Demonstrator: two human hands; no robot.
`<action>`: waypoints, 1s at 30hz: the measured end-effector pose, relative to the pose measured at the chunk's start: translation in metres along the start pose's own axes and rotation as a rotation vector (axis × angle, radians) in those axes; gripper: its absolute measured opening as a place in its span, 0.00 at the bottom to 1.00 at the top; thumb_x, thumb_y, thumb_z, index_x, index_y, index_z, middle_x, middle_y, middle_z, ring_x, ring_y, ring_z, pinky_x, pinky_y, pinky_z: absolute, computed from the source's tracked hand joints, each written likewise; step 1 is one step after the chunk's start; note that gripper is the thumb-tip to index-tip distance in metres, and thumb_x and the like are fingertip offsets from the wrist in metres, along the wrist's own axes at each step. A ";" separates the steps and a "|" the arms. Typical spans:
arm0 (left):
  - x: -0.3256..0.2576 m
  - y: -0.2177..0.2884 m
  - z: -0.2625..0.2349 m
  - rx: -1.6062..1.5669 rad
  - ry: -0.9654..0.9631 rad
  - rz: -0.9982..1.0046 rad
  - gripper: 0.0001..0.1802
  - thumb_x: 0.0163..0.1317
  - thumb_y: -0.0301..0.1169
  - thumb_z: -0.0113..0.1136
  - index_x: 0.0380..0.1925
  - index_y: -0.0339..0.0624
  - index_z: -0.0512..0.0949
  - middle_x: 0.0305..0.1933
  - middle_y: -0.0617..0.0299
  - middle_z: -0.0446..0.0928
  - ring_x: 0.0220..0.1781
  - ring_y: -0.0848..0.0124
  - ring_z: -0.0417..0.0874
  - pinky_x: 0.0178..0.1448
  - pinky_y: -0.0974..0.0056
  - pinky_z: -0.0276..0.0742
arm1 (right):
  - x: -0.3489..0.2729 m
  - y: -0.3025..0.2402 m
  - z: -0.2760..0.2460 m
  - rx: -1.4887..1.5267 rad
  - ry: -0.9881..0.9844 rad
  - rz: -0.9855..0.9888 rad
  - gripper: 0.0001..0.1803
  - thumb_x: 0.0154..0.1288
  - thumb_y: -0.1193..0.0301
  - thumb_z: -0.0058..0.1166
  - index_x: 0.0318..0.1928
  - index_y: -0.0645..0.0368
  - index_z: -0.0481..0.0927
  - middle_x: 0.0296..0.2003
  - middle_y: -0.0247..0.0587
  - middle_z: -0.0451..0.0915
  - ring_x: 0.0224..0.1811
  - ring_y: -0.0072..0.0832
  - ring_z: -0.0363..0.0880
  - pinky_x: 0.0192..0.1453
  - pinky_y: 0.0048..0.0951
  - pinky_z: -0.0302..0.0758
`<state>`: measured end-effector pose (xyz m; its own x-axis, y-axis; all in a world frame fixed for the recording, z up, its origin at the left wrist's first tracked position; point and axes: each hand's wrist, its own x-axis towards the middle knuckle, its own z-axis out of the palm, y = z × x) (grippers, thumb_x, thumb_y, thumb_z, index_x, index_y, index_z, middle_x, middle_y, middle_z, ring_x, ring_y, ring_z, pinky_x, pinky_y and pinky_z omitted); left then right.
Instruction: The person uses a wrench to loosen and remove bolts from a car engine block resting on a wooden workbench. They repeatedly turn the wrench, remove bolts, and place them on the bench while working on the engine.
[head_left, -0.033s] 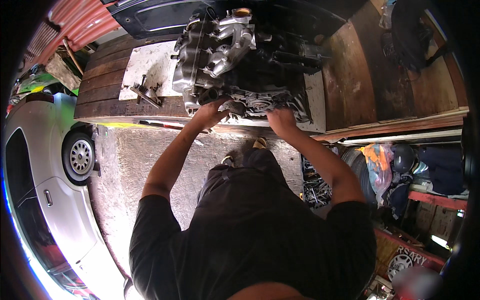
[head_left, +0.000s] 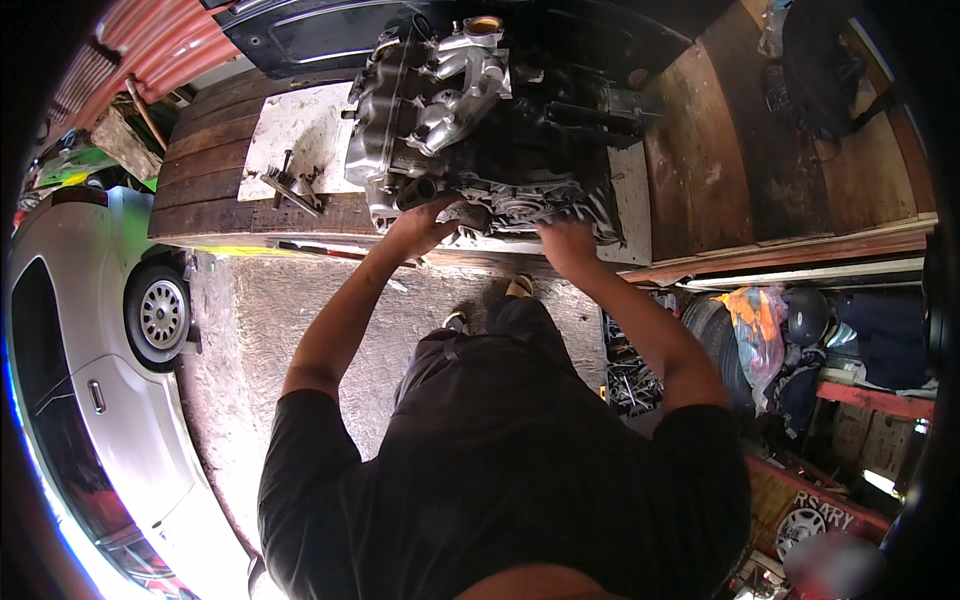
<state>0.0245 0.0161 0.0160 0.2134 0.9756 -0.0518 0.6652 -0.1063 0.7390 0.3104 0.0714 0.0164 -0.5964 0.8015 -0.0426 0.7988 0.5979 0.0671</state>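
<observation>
A car engine (head_left: 382, 130) lies on the workbench, with a silver intake manifold (head_left: 455, 122) on its upper side. My left hand (head_left: 418, 230) is at its near left corner, below a round dark pipe opening (head_left: 416, 192). Its fingers and thumb close around a grey rounded engine part (head_left: 468, 214). My right hand (head_left: 568, 246) is at the near face of the engine, by the round front cover (head_left: 522, 207). Its fingers are curled in against the metal, and their tips are hidden; what they grip cannot be made out.
Loose bolts and a small metal part (head_left: 292, 188) lie on a white board (head_left: 300, 125) at left on the wooden bench (head_left: 200, 185). A silver car (head_left: 90, 330) stands at left. Below the bench at right are a tray of tools (head_left: 632, 385), a tyre (head_left: 712, 335) and bags (head_left: 755, 330).
My right hand has shifted very slightly right and toward me along the engine's near face. My left hand and the engine stay in place.
</observation>
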 end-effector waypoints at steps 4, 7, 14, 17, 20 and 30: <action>-0.001 0.001 0.001 -0.002 0.012 0.013 0.24 0.61 0.31 0.55 0.59 0.50 0.67 0.57 0.53 0.74 0.38 0.62 0.85 0.47 0.58 0.78 | -0.032 0.016 0.020 0.191 -0.122 0.345 0.14 0.67 0.63 0.45 0.50 0.47 0.77 0.34 0.44 0.80 0.41 0.42 0.79 0.46 0.44 0.73; 0.003 0.004 0.002 -0.016 0.003 0.014 0.24 0.62 0.31 0.55 0.59 0.50 0.67 0.56 0.54 0.75 0.38 0.64 0.85 0.46 0.59 0.78 | -0.043 0.038 0.114 0.720 -0.165 0.535 0.17 0.68 0.57 0.46 0.48 0.54 0.77 0.37 0.48 0.80 0.42 0.42 0.78 0.47 0.42 0.71; 0.008 0.002 -0.001 -0.034 -0.005 -0.041 0.24 0.63 0.31 0.54 0.60 0.49 0.67 0.55 0.53 0.75 0.38 0.66 0.85 0.44 0.61 0.79 | -0.031 0.005 0.205 1.421 0.066 0.723 0.25 0.65 0.48 0.50 0.29 0.60 0.77 0.22 0.35 0.75 0.25 0.28 0.73 0.32 0.30 0.66; 0.004 0.003 -0.001 -0.095 0.025 -0.108 0.24 0.61 0.36 0.55 0.59 0.55 0.68 0.52 0.53 0.77 0.39 0.59 0.83 0.45 0.57 0.78 | -0.021 -0.020 0.168 1.556 -0.127 0.895 0.26 0.65 0.46 0.49 0.22 0.55 0.74 0.14 0.27 0.66 0.17 0.21 0.63 0.24 0.27 0.59; 0.005 0.003 0.000 -0.089 0.032 -0.140 0.24 0.60 0.38 0.56 0.58 0.58 0.69 0.46 0.53 0.79 0.36 0.57 0.82 0.42 0.56 0.77 | -0.017 -0.030 0.182 1.563 -0.106 0.880 0.27 0.64 0.44 0.50 0.20 0.53 0.72 0.13 0.26 0.64 0.15 0.19 0.59 0.22 0.26 0.56; 0.008 0.002 0.002 -0.030 0.074 -0.062 0.25 0.60 0.39 0.56 0.59 0.58 0.68 0.35 0.50 0.79 0.32 0.59 0.82 0.39 0.57 0.76 | -0.003 -0.035 0.207 1.551 -0.040 0.860 0.28 0.62 0.44 0.52 0.22 0.56 0.74 0.14 0.26 0.64 0.16 0.19 0.60 0.23 0.25 0.57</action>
<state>0.0286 0.0233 0.0161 0.1179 0.9918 -0.0489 0.6536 -0.0404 0.7557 0.3013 0.0494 -0.1924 -0.0256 0.8476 -0.5300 0.2032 -0.5147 -0.8330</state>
